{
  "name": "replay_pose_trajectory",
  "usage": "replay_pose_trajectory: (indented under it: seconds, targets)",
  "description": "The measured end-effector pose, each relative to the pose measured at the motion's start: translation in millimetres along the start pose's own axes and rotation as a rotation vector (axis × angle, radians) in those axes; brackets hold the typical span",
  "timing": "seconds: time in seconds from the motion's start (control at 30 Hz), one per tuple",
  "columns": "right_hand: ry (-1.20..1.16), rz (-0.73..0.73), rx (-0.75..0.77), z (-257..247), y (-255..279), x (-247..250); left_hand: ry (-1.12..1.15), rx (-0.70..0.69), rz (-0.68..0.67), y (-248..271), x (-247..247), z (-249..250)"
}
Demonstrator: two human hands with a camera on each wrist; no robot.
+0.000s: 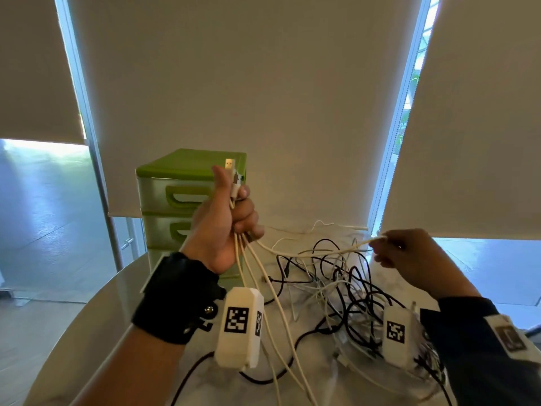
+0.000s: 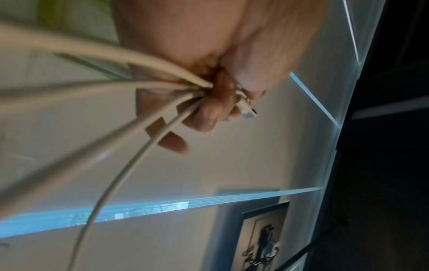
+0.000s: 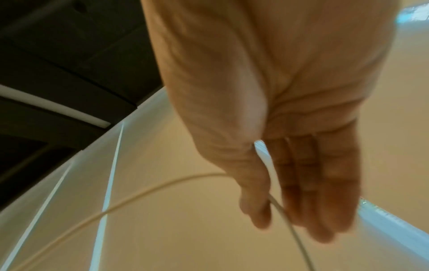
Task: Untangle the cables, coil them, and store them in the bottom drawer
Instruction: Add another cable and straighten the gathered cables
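My left hand [image 1: 237, 206] is raised in front of the drawer unit and grips several loops of a white cable [image 1: 307, 253]. The cable's USB plug [image 1: 229, 164] sticks up above my thumb. In the left wrist view the fingers [image 2: 209, 117] curl round the white cable [image 2: 130, 176] strands beside the plug [image 2: 248, 111]. One strand runs right to my right hand [image 1: 380, 244], which pinches it above the tangle. In the right wrist view the cable [image 3: 139, 194] passes between thumb and fingers [image 3: 308, 192]. A tangle of black and white cables [image 1: 345, 291] lies on the table.
A green drawer unit [image 1: 175, 186] with three drawers stands at the back left of the pale round table [image 1: 102, 332]. My left wrist hides most of its lower drawers. Roller blinds [image 1: 263, 83] and windows stand behind. A black cable [image 1: 187, 376] trails toward the front edge.
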State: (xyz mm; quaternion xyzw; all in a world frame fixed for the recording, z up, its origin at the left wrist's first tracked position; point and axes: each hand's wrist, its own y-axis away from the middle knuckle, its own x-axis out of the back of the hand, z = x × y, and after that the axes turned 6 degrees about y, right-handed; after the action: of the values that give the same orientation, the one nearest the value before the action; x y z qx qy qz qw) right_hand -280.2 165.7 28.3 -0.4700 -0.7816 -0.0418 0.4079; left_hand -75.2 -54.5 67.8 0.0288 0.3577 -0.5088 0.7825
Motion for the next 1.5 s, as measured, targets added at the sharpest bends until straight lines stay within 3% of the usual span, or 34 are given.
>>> replay_pose_trajectory:
  seconds: [0.1,0.2,0.3,0.4,0.5,0.6,0.67,0.77,0.9,0.97,1.13,1.23,1.3,1.4,1.5]
  targets:
    - [-0.375,0.047,0.100,-40,14,5,-0.311,0.005,-0.018,1,0,-17]
    - [-0.722,-0.037,0.238,-82,34,6,-0.563,0.039,-0.025,4,-7,-39]
    - [-0.806,-0.088,0.368,-106,47,4,-0.725,0.037,-0.037,5,-16,-58]
    - [-0.827,0.005,0.395,-112,50,6,-0.721,0.066,0.011,3,-16,-60]
    - [-0.635,-0.029,0.293,-104,46,4,-0.441,0.072,0.062,0,-13,-49]
    - [-0.112,-0.320,0.196,-93,40,-13,-0.195,0.037,0.005,2,-20,-33]
    - [0.180,-0.488,0.200,-86,39,-29,-0.121,0.000,-0.039,4,-24,-22]
    - [0.348,-0.526,0.153,-74,35,-42,-0.096,-0.101,-0.053,6,-23,-1]
    - [0.373,-0.501,0.040,-65,31,-32,-0.082,-0.194,0.007,3,-8,17]
    - [0.331,-0.478,0.057,-63,30,-25,-0.099,-0.194,0.045,1,-3,16]
    - [0.407,-0.643,0.106,-71,39,-39,-0.046,-0.219,0.023,-2,-6,11]
    - [0.419,-0.577,0.172,-73,38,-42,-0.009,-0.218,-0.009,-2,-2,12]
    - [0.329,-0.482,0.222,-76,36,-34,-0.090,-0.170,-0.019,-3,1,8]
    - [0.133,-0.341,0.281,-86,38,-26,-0.249,0.034,-0.002,-1,-6,-16]
    - [0.044,-0.287,0.325,-94,41,-28,-0.506,0.169,-0.109,7,-19,-49]
